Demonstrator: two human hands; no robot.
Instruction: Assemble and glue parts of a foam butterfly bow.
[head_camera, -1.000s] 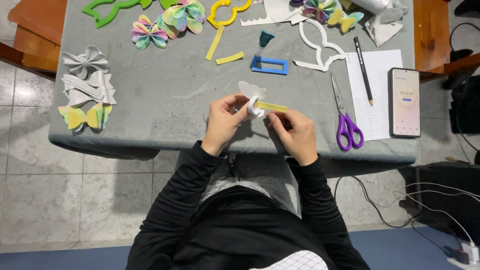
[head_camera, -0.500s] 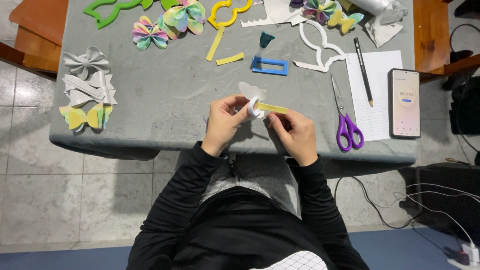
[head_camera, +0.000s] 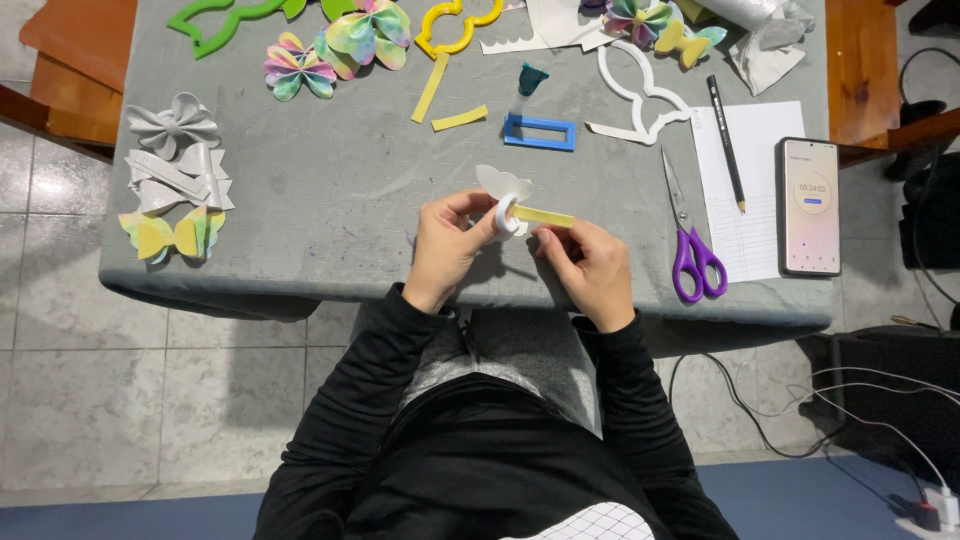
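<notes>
A white paper bow piece (head_camera: 503, 190) with a yellow strip (head_camera: 543, 215) sat pinched between the left hand (head_camera: 447, 243) and right hand (head_camera: 590, 268), fingertips clenched; a loosened pinch could let the strip slip.

One screen shows: a phone (head_camera: 808, 206) lies flat at the right of the frame, on the grey table (head_camera: 330, 190) near its right edge. It is an upright black rectangle; the lit screen is white with a pale ring and a small blue bar. It sits beside a white lined sheet (head_camera: 765, 190).
</notes>
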